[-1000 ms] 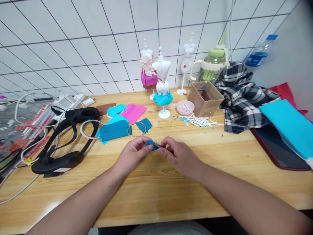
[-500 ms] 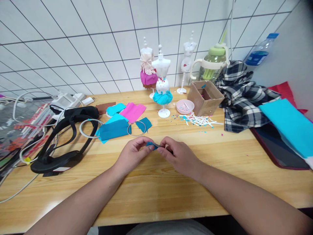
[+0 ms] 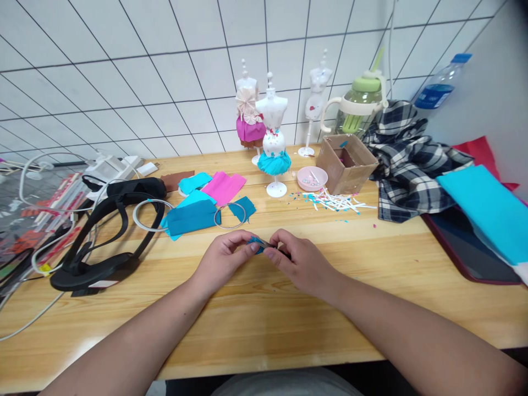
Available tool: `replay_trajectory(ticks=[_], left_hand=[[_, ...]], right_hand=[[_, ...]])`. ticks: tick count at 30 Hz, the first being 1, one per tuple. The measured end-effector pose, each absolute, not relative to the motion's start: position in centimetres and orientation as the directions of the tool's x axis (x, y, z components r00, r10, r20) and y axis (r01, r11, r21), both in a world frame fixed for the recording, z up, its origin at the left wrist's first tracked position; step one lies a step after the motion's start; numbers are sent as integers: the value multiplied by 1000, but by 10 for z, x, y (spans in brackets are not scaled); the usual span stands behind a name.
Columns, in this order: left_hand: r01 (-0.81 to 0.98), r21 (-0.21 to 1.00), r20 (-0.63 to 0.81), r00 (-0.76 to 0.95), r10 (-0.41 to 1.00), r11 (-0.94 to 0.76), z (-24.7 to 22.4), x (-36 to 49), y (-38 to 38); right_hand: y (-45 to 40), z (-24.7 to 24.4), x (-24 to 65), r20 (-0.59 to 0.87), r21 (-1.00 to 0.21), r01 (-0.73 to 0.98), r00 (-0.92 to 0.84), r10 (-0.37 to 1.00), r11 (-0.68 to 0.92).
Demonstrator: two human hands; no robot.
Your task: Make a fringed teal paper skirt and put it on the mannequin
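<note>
Our wooden table (image 3: 247, 335) spans the frame from left to right. The plaid cloth (image 3: 406, 159) lies crumpled at the right, and a black headset (image 3: 119, 267) rests at the left. A clear bottle (image 3: 449, 77) shows at the upper right, a white dress form (image 3: 274, 115) with a turquoise skirt stands above centre, and the open cardboard box (image 3: 350, 170) is to its right.

At the centre, our left hand (image 3: 226, 256) pinches a small blue piece (image 3: 256, 240) between thumb and forefinger. Our right hand (image 3: 305, 261) has its fingers closed around a slim tool (image 3: 267, 245) whose tip meets that piece; we cannot tell whether it is scissors or tweezers.

To work well here, we would judge it best to pinch close to the tip so the piece stays taut, keep our left fingertips out of the tool's path, and make small, steady movements.

As for writing, the bottle's blue label (image 3: 433, 96) carries pale marks too small for us to read, and we can make out no brand elsewhere.
</note>
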State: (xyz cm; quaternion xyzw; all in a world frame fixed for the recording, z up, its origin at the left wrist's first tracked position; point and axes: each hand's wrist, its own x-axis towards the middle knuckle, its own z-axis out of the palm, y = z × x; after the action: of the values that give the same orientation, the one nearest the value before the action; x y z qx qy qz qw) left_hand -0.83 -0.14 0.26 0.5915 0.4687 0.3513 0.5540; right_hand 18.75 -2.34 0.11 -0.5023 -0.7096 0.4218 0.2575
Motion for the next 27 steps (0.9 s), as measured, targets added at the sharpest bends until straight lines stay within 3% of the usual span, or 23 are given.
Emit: replay_trajectory(ticks=[20, 27], left_hand=[[54, 990, -138, 254, 957, 128, 1, -5, -3], [190, 980, -103, 288, 952, 48, 0, -6, -3]], right_hand=[[-25, 1, 186, -37, -844, 512, -351, 936, 159], [-25, 1, 185, -32, -836, 522, -353, 935, 168]])
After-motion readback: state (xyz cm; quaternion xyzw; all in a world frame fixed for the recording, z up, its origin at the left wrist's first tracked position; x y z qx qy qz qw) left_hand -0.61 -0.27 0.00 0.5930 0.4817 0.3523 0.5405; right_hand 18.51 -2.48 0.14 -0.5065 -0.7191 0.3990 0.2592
